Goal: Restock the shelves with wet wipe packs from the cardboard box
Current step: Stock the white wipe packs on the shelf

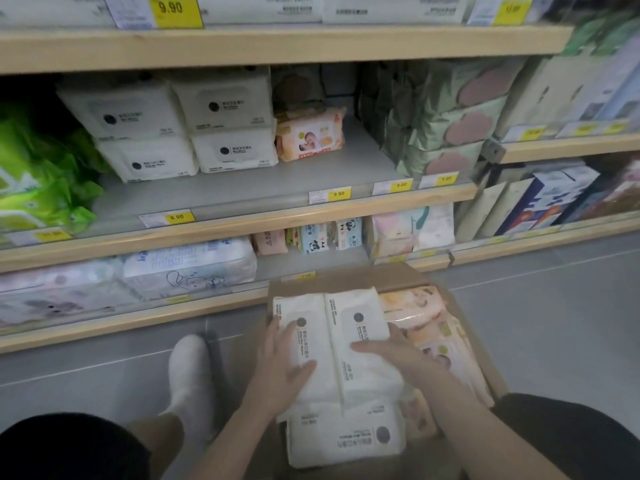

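Note:
An open cardboard box (485,362) stands on the floor below the shelves. Two white wet wipe packs sit side by side at its top. My left hand (280,358) holds the left white pack (304,327) from its left side, thumb across its top. My right hand (391,351) holds the right white pack (360,320) from the right, thumb lying across it. Another white pack (346,434) lies nearer me in the box, and orange baby-print packs (426,317) fill its right side. The middle shelf (263,192) carries stacked white packs (180,126) and one orange pack (310,135).
Green packs (38,178) crowd the shelf's left end, and pale green packs (446,126) stand at its right. The lower shelf (194,306) holds other wipes. Yellow price tags line the shelf edges. My white shoe (190,372) rests on the grey tiled floor left of the box.

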